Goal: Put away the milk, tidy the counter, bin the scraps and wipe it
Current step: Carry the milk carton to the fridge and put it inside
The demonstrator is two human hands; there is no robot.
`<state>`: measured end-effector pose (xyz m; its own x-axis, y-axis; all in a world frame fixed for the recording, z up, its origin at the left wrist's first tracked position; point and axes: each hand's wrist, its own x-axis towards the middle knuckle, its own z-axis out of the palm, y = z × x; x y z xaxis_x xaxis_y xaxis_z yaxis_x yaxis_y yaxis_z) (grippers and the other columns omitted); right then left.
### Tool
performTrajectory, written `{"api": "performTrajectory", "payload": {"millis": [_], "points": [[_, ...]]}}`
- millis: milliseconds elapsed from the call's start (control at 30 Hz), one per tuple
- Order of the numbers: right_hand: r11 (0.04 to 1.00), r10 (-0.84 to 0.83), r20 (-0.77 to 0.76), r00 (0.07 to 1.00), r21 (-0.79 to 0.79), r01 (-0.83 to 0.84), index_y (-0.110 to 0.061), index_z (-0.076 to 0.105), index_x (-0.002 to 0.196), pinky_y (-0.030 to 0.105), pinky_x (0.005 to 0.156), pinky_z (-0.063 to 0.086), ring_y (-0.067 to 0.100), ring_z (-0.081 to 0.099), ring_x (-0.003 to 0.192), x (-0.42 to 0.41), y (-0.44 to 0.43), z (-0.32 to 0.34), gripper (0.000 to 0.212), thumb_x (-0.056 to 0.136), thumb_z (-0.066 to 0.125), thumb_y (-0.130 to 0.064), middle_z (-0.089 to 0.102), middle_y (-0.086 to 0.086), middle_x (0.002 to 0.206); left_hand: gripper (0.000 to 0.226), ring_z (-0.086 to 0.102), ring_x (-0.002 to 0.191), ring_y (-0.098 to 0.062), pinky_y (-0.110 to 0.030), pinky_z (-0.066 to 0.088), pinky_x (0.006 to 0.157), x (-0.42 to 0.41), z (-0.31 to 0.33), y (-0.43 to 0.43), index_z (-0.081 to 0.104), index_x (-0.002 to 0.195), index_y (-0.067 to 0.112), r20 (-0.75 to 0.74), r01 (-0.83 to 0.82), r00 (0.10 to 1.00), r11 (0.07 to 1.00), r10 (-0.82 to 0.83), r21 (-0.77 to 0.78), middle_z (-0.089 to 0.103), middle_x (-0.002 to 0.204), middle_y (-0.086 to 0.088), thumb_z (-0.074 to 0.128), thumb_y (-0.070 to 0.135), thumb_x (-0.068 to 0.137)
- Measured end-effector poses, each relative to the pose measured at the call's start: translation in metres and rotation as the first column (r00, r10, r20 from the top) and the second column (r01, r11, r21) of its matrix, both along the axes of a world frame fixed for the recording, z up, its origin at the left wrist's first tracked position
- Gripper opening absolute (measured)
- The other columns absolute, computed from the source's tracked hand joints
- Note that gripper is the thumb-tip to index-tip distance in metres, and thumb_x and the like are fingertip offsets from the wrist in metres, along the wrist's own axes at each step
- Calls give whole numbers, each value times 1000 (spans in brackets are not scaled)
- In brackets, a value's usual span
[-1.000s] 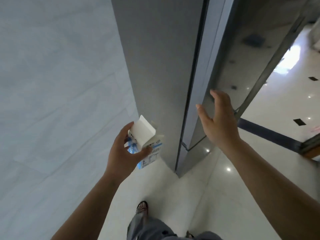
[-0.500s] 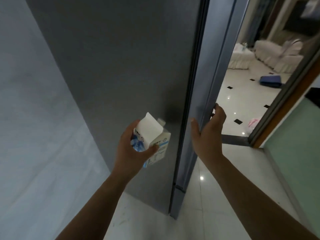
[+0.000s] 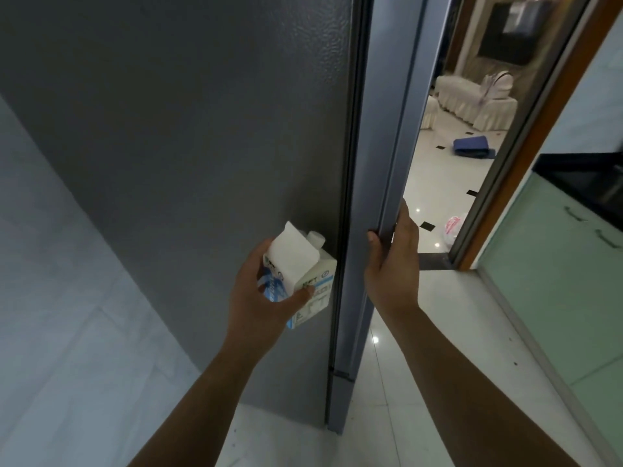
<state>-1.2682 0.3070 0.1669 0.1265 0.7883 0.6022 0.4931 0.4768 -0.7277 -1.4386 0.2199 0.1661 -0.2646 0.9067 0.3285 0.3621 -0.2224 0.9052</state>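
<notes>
A small white and blue milk carton (image 3: pixel 305 264) with a white screw cap is held upright in my left hand (image 3: pixel 259 298), close to the grey side of a tall fridge (image 3: pixel 202 146). My right hand (image 3: pixel 392 261) grips the edge of the fridge door (image 3: pixel 381 163), fingers wrapped round its far side and thumb on the near face. The door looks closed or barely ajar; nothing of the fridge's inside shows.
A pale tiled wall (image 3: pixel 50 264) stands on the left. On the right a doorway (image 3: pixel 526 146) opens onto a room with white sofas, a blue mat and a plastic bag on the floor. A green cabinet (image 3: pixel 556 281) with a dark counter stands at the far right.
My right hand has gone from an open palm near the door to a grip round its edge. The view has risen from the floor. The carton stays in my left hand.
</notes>
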Motion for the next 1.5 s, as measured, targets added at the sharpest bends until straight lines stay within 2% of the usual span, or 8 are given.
{"api": "performTrajectory", "payload": {"millis": [233,400,633,767,1033,1200,1367,1500], "points": [[998,-32,45,999,58,29,-11,26,142,44,88,52,27,51,115,5,2,-3,57,93,52,-23,47,15,130,64,53,106,14,-6,48,74,19,-6,1,43,122,23,10,-10,1000,1000,9,16,55,114,16,76,18,67],[996,-2,34,999,90,-1,-11,28,141,40,93,50,24,49,118,9,7,-7,56,92,53,-24,46,14,132,60,54,107,11,-11,51,79,30,-6,-2,44,121,21,-10,-41,999,999,41,-7,55,115,15,76,15,70],[993,16,37,999,114,-20,-5,31,139,29,99,41,26,44,125,11,8,-10,53,93,51,-22,43,18,136,60,51,108,14,-3,46,73,48,-6,-13,43,115,38,-6,-130,992,991,130,9,55,111,23,76,25,66],[989,56,7,998,139,-56,0,31,137,39,98,46,28,43,125,23,6,-9,51,92,51,-15,41,23,135,64,51,110,12,-3,45,73,54,-7,-15,43,116,40,7,-168,986,985,168,24,56,111,28,77,14,69],[990,57,3,998,131,-56,-2,41,130,41,84,54,25,55,108,117,15,-9,45,90,53,-18,55,16,119,65,51,108,13,-2,46,69,87,-7,-7,42,117,44,79,-140,987,990,140,-6,53,106,43,74,31,62],[998,-32,-146,989,52,40,-15,46,129,33,84,53,13,55,103,162,17,-10,42,89,55,-24,56,-2,115,72,53,113,3,-6,49,72,126,-5,17,42,121,42,54,-48,997,998,50,-48,55,114,26,73,39,56],[988,-143,-234,962,15,151,-39,43,125,28,88,51,4,53,103,211,28,-8,40,91,54,-20,50,-27,110,71,56,113,-13,-16,56,70,163,-7,43,45,122,41,108,-3,994,998,9,-60,56,120,13,77,21,62],[978,-201,-218,955,6,207,-22,44,130,30,93,49,5,50,112,252,39,-3,43,89,56,-24,50,-8,123,74,57,111,-6,-27,56,76,196,-7,60,45,123,36,78,54,996,996,-49,-70,56,119,16,76,26,57]]}}
